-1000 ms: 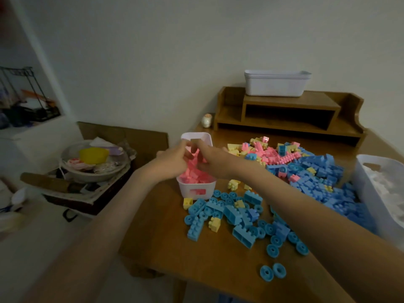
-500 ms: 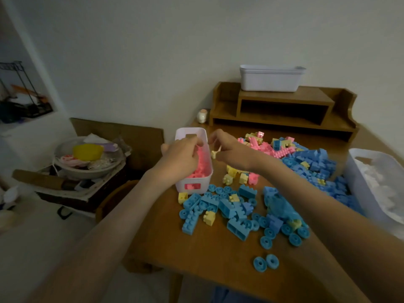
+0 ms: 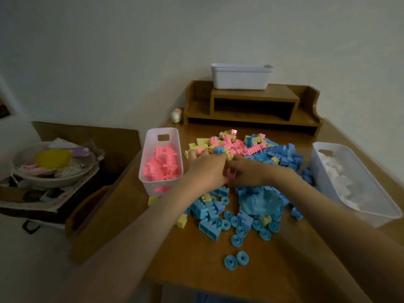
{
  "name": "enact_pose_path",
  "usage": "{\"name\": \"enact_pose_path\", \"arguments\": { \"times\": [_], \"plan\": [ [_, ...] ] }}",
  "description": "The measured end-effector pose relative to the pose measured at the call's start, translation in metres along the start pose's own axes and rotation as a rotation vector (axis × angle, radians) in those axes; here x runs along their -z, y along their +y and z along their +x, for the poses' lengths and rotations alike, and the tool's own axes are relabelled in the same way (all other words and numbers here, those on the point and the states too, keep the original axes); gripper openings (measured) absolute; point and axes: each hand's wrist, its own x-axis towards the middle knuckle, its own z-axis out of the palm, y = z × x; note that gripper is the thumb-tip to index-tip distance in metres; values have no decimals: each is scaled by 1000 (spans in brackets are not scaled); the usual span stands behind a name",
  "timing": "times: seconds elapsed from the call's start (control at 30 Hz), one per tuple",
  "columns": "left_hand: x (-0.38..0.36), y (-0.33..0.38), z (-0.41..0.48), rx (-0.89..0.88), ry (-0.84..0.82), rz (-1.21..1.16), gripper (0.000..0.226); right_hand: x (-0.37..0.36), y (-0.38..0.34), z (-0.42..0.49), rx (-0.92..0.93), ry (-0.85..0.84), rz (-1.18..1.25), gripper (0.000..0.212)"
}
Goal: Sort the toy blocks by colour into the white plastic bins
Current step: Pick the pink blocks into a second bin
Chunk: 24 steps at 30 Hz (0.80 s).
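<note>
Moved off the pink bin (image 3: 162, 136), right hand (image 3: 249, 174) pinches a pink block (image 3: 229, 176) over the pile (image 3: 279, 156); grip of left hand (image 3: 207, 169) unclear.

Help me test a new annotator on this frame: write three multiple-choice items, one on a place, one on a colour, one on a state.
1. Where does the pink-block bin stand?
A. on the floor
B. on the table, left of the loose pile
C. on a chair

2. What colour are the blocks in the right-hand bin?
A. blue
B. white
C. yellow

3. In what state is the pink-block bin?
A. tipped on its side
B. closed with a lid
C. upright and open-topped

Answers:
1 B: it sits near the table's left edge, with the pile to its right.
2 B: only white blocks show inside it.
3 C: the pink blocks show through its open top.
</note>
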Motion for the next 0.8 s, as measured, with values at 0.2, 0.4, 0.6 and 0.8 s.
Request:
{"name": "enact_pose_path", "arguments": {
  "times": [0.2, 0.4, 0.6, 0.8],
  "plan": [
    [-11, 1, 11, -15, -114, -98, 62, 0, 15, -8, -29, -42, 135, 40],
    [-13, 10, 19, 24, -182, -115, 48, -2, 12, -8, -73, 22, 74, 46],
    [-17, 9, 22, 39, -157, -256, 38, 2, 5, -13, -17, 166, 98, 22],
    [3, -3, 11, 83, -17, -342, 25, 9, -1, -13, 74, 293, 446, 23]
  ]
}}
